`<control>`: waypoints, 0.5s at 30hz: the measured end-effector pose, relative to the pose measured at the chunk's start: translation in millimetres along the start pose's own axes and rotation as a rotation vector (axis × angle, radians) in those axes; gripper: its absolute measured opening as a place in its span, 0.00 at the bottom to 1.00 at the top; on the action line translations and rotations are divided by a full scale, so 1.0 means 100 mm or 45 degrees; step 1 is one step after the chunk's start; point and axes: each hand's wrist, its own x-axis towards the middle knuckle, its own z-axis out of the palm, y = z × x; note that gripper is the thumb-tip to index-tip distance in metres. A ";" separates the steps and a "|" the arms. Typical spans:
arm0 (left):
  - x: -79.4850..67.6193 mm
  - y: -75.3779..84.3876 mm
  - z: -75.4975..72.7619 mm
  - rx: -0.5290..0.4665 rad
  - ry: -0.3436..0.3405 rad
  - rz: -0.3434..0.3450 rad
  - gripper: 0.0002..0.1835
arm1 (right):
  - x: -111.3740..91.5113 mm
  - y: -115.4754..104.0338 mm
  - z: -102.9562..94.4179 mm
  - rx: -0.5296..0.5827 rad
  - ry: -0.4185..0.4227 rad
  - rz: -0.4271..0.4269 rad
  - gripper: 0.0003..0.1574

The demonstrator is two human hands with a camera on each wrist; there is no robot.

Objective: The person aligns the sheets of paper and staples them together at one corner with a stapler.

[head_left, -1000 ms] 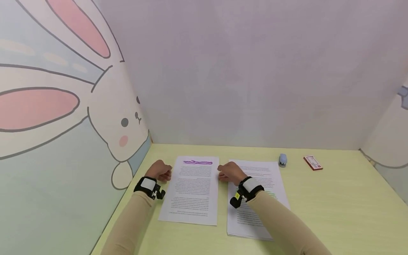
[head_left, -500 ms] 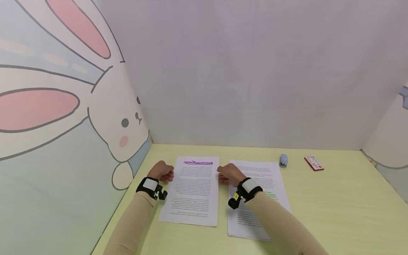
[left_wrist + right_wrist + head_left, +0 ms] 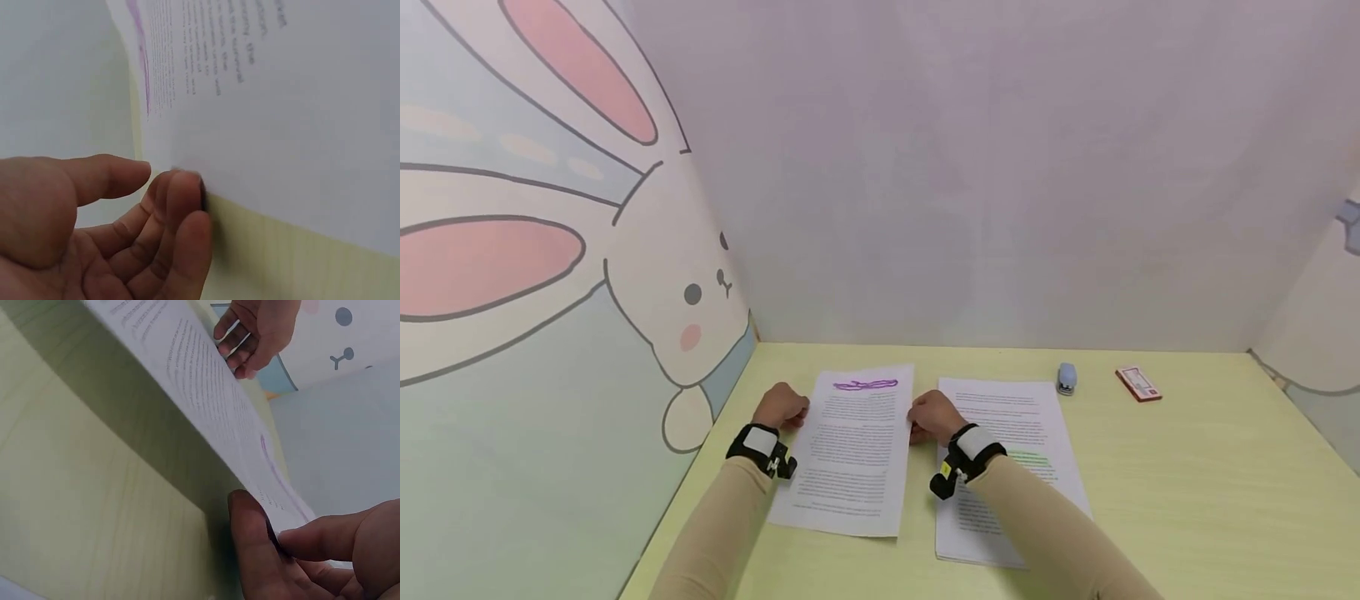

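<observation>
A printed sheet of paper (image 3: 850, 454) with a purple scribble across its top lies at the left of the table, its right side raised. My right hand (image 3: 934, 417) pinches that right edge; in the right wrist view the thumb (image 3: 325, 537) presses on the printed face with a finger beneath. At the opposite edge is my left hand (image 3: 781, 407). Its fingers (image 3: 187, 194) are loosely bent with their tips right at the sheet's edge, and the thumb is apart from the paper. Under my right forearm lies a stack of printed sheets (image 3: 1000, 408) with green highlighting.
Behind the stack stands a small light-blue stapler (image 3: 1067, 378). A red and white small box (image 3: 1138, 384) lies to its right. The pale yellow table (image 3: 1210, 492) meets a grey back wall, and a wall with a rabbit picture (image 3: 670, 317) rises on the left.
The sheet's right side has lifted off the table and shifted slightly left, with my right hand moving left along with it. My left hand has closed in on the left edge.
</observation>
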 end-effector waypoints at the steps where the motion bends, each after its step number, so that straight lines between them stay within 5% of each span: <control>1: 0.01 0.00 0.00 -0.007 0.002 -0.002 0.08 | -0.01 0.00 -0.01 -0.001 -0.017 -0.016 0.17; 9: 0.02 -0.01 0.02 -0.034 -0.011 0.014 0.13 | 0.01 0.01 -0.03 0.003 -0.010 -0.005 0.30; 15: -0.02 -0.03 -0.01 -0.073 -0.129 0.055 0.21 | 0.05 0.02 -0.01 0.000 0.026 -0.006 0.28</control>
